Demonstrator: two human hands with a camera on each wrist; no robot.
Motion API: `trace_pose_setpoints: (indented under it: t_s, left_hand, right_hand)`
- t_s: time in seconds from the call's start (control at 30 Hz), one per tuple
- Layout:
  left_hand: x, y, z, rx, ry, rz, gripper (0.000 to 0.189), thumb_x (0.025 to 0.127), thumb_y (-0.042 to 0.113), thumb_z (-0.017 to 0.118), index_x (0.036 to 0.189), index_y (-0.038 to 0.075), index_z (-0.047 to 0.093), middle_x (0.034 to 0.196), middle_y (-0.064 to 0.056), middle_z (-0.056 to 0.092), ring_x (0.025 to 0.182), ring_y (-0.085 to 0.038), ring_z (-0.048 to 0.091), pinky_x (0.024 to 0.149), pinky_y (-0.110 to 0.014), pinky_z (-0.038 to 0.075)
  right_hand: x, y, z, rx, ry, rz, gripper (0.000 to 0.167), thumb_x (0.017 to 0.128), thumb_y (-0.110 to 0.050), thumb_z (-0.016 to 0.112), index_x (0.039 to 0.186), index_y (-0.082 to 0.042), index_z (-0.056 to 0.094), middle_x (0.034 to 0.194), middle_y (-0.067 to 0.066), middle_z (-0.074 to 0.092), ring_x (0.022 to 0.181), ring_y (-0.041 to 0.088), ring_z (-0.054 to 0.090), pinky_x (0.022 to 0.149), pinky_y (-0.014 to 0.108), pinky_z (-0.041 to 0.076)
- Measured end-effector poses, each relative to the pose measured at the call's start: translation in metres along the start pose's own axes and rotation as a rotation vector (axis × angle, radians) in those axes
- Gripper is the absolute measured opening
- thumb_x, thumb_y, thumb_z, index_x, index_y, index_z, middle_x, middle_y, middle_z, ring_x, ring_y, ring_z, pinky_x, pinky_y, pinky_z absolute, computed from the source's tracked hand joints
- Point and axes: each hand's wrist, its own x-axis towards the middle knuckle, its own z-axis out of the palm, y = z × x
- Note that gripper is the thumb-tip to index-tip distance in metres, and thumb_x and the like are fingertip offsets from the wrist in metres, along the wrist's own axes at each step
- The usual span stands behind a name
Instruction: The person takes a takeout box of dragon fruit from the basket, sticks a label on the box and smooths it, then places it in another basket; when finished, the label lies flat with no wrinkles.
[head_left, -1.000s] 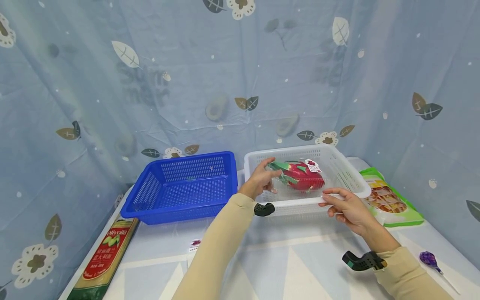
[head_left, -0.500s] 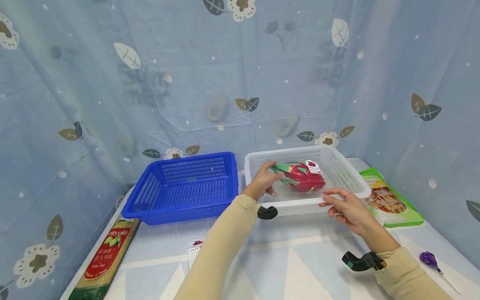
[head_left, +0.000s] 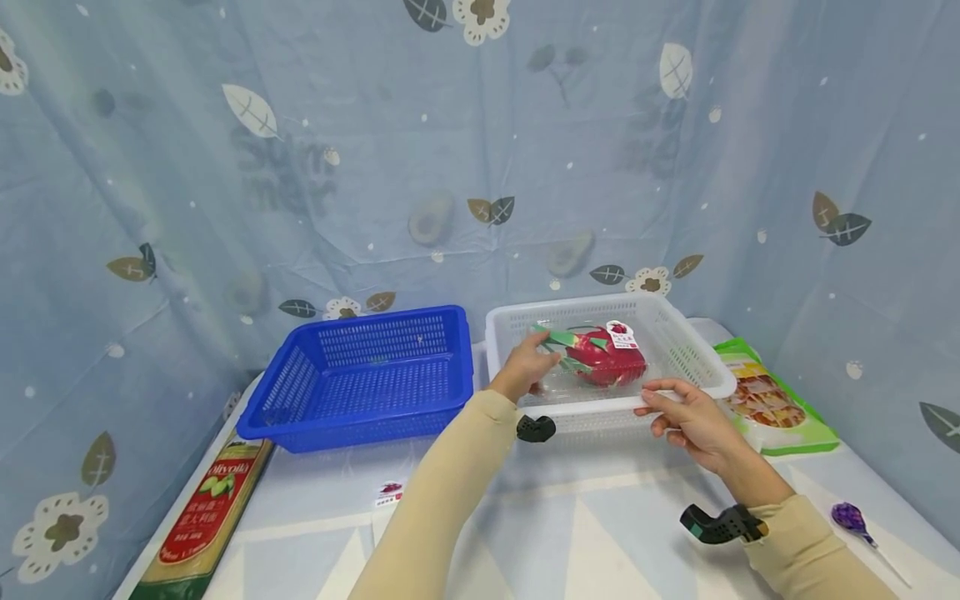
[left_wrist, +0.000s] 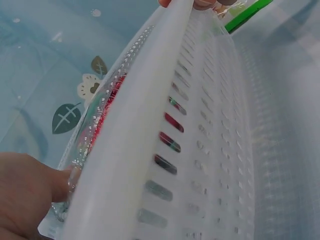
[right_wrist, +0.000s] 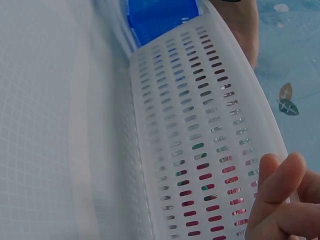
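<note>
A red dragon fruit (head_left: 611, 358) with green tips lies in a clear plastic box (head_left: 558, 379) bearing a white label. This box is inside the white basket (head_left: 697, 350). My left hand (head_left: 522, 367) grips the box's left end; its thumb (left_wrist: 56, 186) presses the clear edge in the left wrist view, while its other fingers are partly hidden. At the basket's front right, my right hand (head_left: 693, 425) pinches the rim between thumb and fingers. Through the basket's slots in the right wrist view, red and green parts of the dragon fruit (right_wrist: 205, 177) show.
To the left stands a blue basket (head_left: 382, 383). A pasta packet (head_left: 206, 508) lies at the far left, and a green and white food bag (head_left: 772, 404) at the right. A purple lollipop (head_left: 851, 518) is near the right edge. A labelled item (head_left: 389, 493) is partly behind my left sleeve.
My left hand and the dragon fruit box have sunk slightly in the white basket and shifted a little to the right. My right hand stays on the rim.
</note>
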Motion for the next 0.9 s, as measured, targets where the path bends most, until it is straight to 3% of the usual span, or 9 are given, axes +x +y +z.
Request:
trace_pose_setpoints:
  t_s: [0.2,0.33,0.47,0.5,0.57,0.63,0.73,0.9]
  left_hand:
    - [0.002,0.001,0.0,0.152,-0.018,0.015,0.058,0.101,0.03,0.055,0.154,0.034,0.032,0.156,-0.007,0.041,0.053,-0.013,0.043,0.045,-0.027,0.046]
    - [0.0,0.001,-0.002,0.221,-0.012,0.041,0.057,0.102,0.032,0.052,0.155,0.033,0.031,0.159,-0.006,0.037,0.072,-0.017,0.052,0.051,-0.03,0.053]
    - [-0.004,0.003,-0.003,0.226,-0.013,0.028,0.056,0.103,0.033,0.05,0.155,0.033,0.029,0.16,-0.007,0.034,0.095,-0.024,0.058,0.06,-0.035,0.057]
    - [-0.005,0.004,-0.004,0.231,-0.011,0.028,0.056,0.103,0.034,0.049,0.155,0.033,0.029,0.161,-0.008,0.033,0.106,-0.027,0.058,0.064,-0.038,0.058]
    - [-0.009,0.007,-0.004,0.229,-0.007,0.036,0.056,0.103,0.034,0.047,0.156,0.031,0.028,0.162,-0.01,0.029,0.131,-0.032,0.049,0.085,-0.045,0.057]
    - [-0.014,0.01,-0.005,0.236,0.01,0.055,0.056,0.103,0.034,0.046,0.156,0.029,0.027,0.163,-0.014,0.025,0.145,-0.034,0.033,0.105,-0.052,0.047]
    - [-0.022,0.017,-0.007,0.28,0.041,0.094,0.056,0.103,0.035,0.046,0.156,0.029,0.027,0.162,-0.018,0.023,0.15,-0.038,0.023,0.119,-0.054,0.028]
    - [-0.037,0.025,-0.014,0.389,0.095,0.183,0.054,0.101,0.035,0.049,0.153,0.028,0.036,0.156,-0.017,0.038,0.143,-0.035,0.038,0.117,-0.047,0.035]
  right_hand:
    - [-0.001,-0.002,0.0,-0.002,0.008,0.009,0.009,0.098,-0.027,0.061,0.107,-0.028,0.06,0.086,-0.007,0.075,0.056,0.004,0.059,0.044,0.014,0.038]
    - [-0.001,-0.002,0.001,-0.005,0.015,0.011,0.01,0.098,-0.028,0.062,0.108,-0.028,0.059,0.086,-0.007,0.075,0.056,0.004,0.059,0.044,0.014,0.037]
    - [-0.002,-0.002,0.002,-0.001,0.014,0.012,0.01,0.098,-0.028,0.062,0.107,-0.028,0.059,0.086,-0.006,0.075,0.057,0.005,0.06,0.044,0.013,0.038]
    - [-0.002,-0.002,0.002,0.002,0.013,0.012,0.01,0.098,-0.028,0.062,0.107,-0.028,0.059,0.086,-0.006,0.075,0.057,0.005,0.06,0.044,0.013,0.038]
    - [-0.002,-0.002,0.002,0.009,0.009,0.011,0.009,0.098,-0.027,0.061,0.107,-0.028,0.06,0.085,-0.006,0.075,0.057,0.005,0.06,0.044,0.013,0.039]
    - [-0.001,-0.002,0.002,0.015,0.005,0.008,0.008,0.098,-0.026,0.061,0.106,-0.028,0.06,0.085,-0.006,0.075,0.057,0.005,0.06,0.044,0.013,0.039]
    - [-0.001,-0.002,0.001,0.019,-0.002,0.003,0.008,0.098,-0.026,0.061,0.106,-0.028,0.061,0.085,-0.006,0.075,0.057,0.005,0.06,0.044,0.013,0.038]
    - [0.0,-0.001,0.0,0.017,-0.003,0.003,0.008,0.098,-0.026,0.061,0.106,-0.029,0.061,0.085,-0.006,0.075,0.057,0.005,0.06,0.044,0.014,0.038]
